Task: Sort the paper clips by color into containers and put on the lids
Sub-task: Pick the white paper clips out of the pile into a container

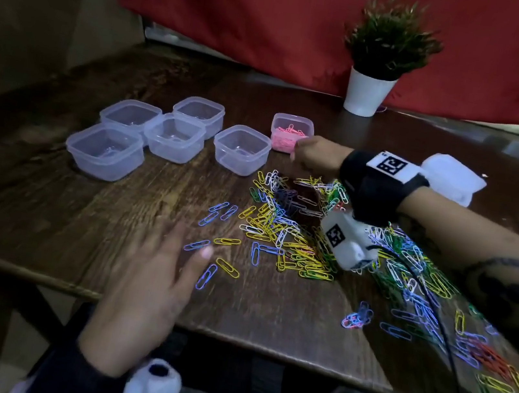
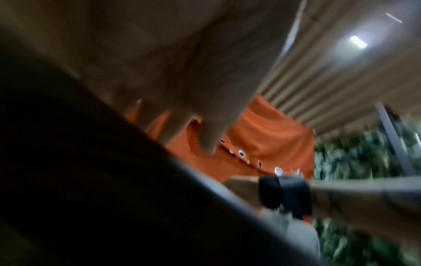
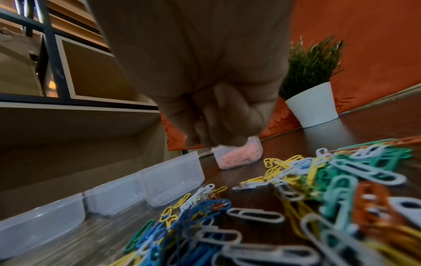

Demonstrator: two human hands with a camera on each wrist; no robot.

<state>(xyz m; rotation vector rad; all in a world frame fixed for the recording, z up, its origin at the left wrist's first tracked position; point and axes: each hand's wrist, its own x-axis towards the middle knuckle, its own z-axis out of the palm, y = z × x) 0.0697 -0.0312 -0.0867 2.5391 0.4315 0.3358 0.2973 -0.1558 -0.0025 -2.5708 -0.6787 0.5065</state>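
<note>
Lighting: dim indoor, with one ceiling lamp (image 2: 358,41) flaring in the left wrist view. Left wrist view heavily motion-blurred, its near half almost black. Head view bowed at edges, left hand (image 1: 149,284) smeared; near paper clips (image 3: 262,232) soft, perhaps defocus.

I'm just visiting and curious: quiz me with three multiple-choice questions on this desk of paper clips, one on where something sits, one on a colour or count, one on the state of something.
1. Where is the potted plant?
A. At the table's far edge, by the red cloth
B. Among the containers
C. On the floor

2. What colour are the clips in the one filled container?
A. Green
B. Pink
C. Yellow

3. How is the left hand?
A. Gripping a lid
B. Fingers spread, holding nothing
C. Inside a container

Answers:
1 A, its white pot stands against the cloth.
2 B, pink clips show through its clear wall.
3 B, the head view shows it open above the table, beside loose clips.
</note>
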